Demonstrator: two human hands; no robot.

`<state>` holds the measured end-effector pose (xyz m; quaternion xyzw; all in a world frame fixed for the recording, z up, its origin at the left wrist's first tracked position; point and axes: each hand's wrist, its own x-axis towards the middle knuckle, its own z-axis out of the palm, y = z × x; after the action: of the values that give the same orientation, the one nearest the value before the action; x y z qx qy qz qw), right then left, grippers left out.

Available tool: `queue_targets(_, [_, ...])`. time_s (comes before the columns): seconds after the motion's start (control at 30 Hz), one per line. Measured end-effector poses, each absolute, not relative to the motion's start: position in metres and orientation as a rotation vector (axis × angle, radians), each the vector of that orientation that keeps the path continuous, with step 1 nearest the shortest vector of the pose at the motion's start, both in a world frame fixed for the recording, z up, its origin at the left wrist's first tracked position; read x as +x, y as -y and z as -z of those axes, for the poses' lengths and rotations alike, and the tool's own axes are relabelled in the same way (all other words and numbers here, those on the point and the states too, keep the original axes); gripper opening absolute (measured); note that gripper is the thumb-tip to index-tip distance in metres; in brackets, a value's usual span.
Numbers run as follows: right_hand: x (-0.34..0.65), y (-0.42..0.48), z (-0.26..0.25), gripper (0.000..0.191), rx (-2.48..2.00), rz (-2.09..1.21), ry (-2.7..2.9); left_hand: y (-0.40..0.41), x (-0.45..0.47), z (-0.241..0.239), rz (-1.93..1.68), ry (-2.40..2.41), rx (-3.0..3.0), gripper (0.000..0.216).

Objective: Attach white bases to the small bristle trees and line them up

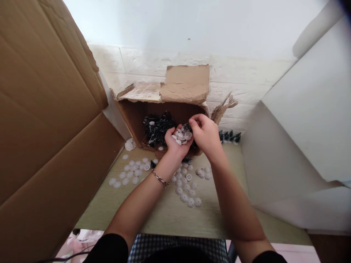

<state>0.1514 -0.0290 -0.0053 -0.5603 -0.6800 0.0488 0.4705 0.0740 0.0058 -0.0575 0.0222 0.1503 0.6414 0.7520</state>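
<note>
My left hand is cupped palm up in front of an open cardboard box, holding a small heap of white round discs. Just to its right, my right hand pinches a small dark piece with its fingertips over that heap. The cardboard box lies on its side with its flaps open and is full of small dark tree-like pieces. Many more white discs lie scattered on the tabletop below my hands.
A large cardboard sheet stands along the left. White panels close off the right side. A few dark pieces stand in a row right of the box. More discs lie at the left on the pale tabletop.
</note>
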Motion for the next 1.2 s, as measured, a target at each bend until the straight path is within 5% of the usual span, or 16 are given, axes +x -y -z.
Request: queue_targets(1.2, [0.1476, 0.0263, 0.0102, 0.020, -1.336, -0.088, 1.678, -0.0109, 0.0758, 0.0650, -1.389, -0.314, 0.092, 0.014])
